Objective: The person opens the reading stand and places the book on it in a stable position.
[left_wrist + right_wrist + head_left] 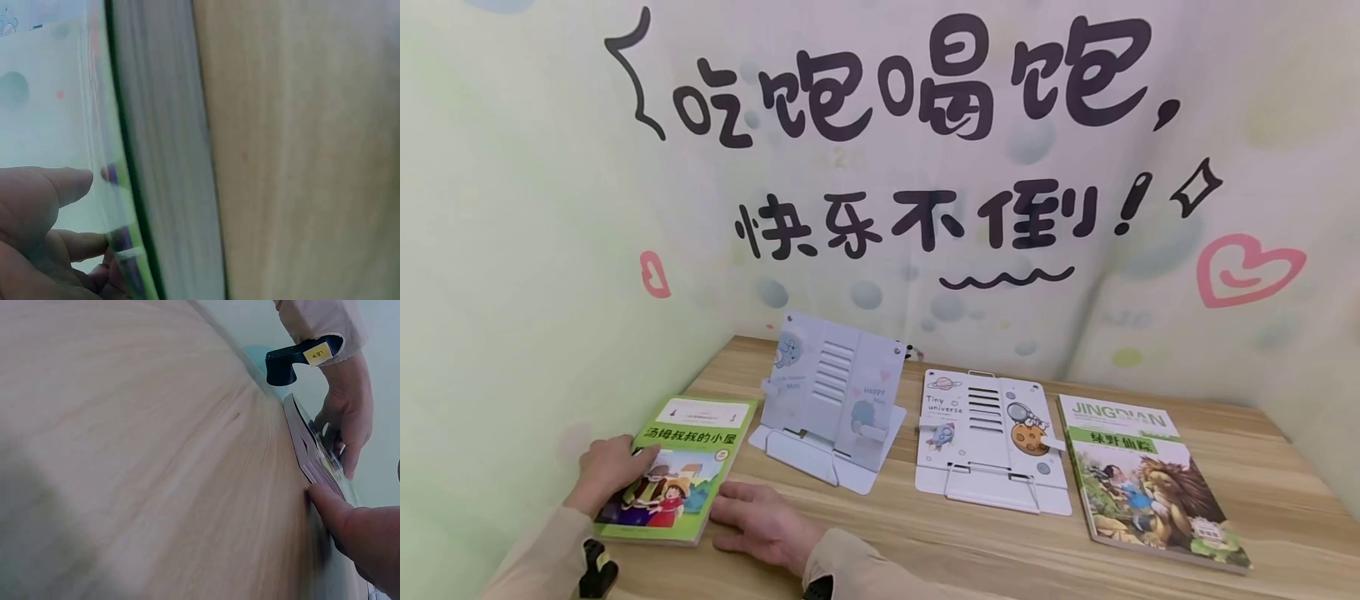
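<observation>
A green picture-covered book [681,483] lies on the left part of the table. My left hand [612,471] grips its left side, with the thumb over the cover; the left wrist view shows the thumb [72,186] and curled fingers by the cover, close to the page block [169,156]. Along the book's right edge rests my right hand [767,525], its fingers fairly straight and their tips at the edge. In the right wrist view one right-hand finger [331,509] touches the book's side [306,447], whose pages show a small gap.
A light-blue book stand [842,383] stands tilted up behind and right of the green book. Beside it is a white space-print stand [988,442], leaning lower. Another book with a lion cover [1157,492] lies at the right. A printed cloth [880,167] hangs behind the table.
</observation>
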